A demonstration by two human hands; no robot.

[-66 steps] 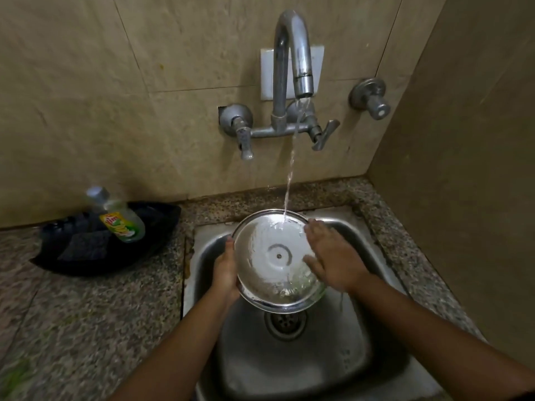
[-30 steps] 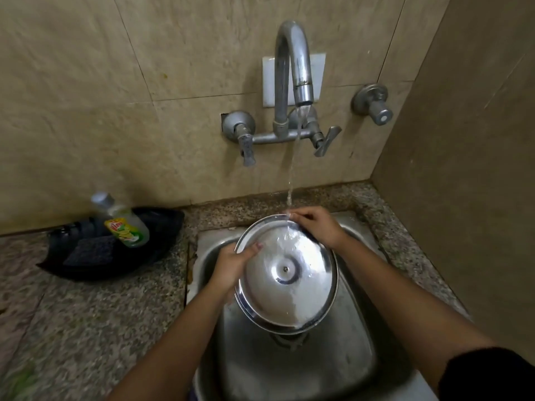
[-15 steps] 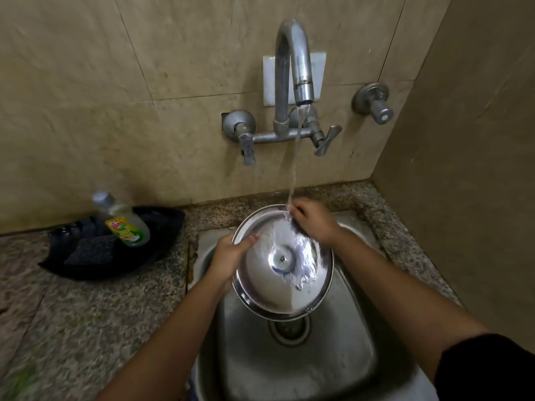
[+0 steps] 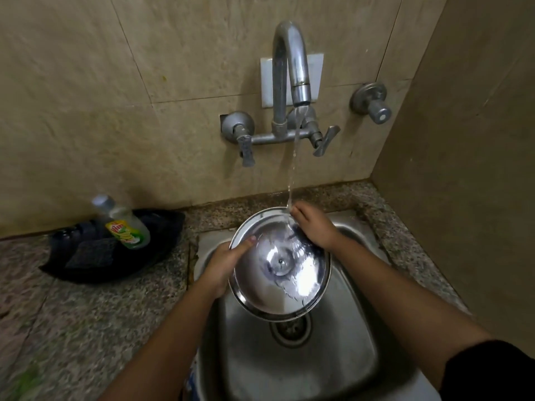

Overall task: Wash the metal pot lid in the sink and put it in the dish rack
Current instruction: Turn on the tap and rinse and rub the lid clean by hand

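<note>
Left hand (image 4: 224, 266) grip still on lid (image 4: 279, 264) rim, right hand (image 4: 314, 227) curled, cannot tell, lid barely lower

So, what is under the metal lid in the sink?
Below the metal lid, the steel sink basin and part of the drain show. The lid covers the rest of the drain and the left hand fingers behind its edge.

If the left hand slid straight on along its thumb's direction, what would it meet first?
Probably the right hand, after crossing the wet lid from the left hand; depth is unclear.
</note>
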